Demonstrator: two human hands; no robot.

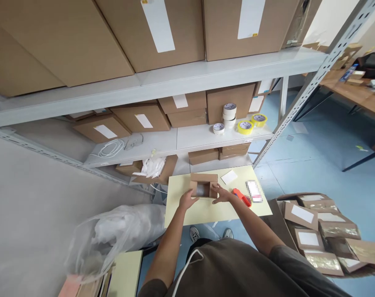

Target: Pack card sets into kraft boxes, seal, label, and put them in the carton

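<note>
A small open cardboard box [204,177] lies on the pale yellow table [187,214], its back flap raised. Something clear or whitish [200,189] shows inside, too small to make out. My left hand [186,200] grips the box's left front corner with the thumb toward its front edge. On the other side, my right hand [220,194] holds the right wall, fingers at the rim. Just right of that hand is an orange-red tool [242,197], possibly a tape dispenser. A white card [229,177] lies behind it, near a blurred-out white item [254,191].
Shelves ahead carry large cartons [172,24], white tape rolls [229,113], yellow tape rolls [245,127] and a coiled white cable [111,147]. At right on the floor stands a big carton of labelled boxes [308,238]. A clear plastic bag [122,227] sits at left.
</note>
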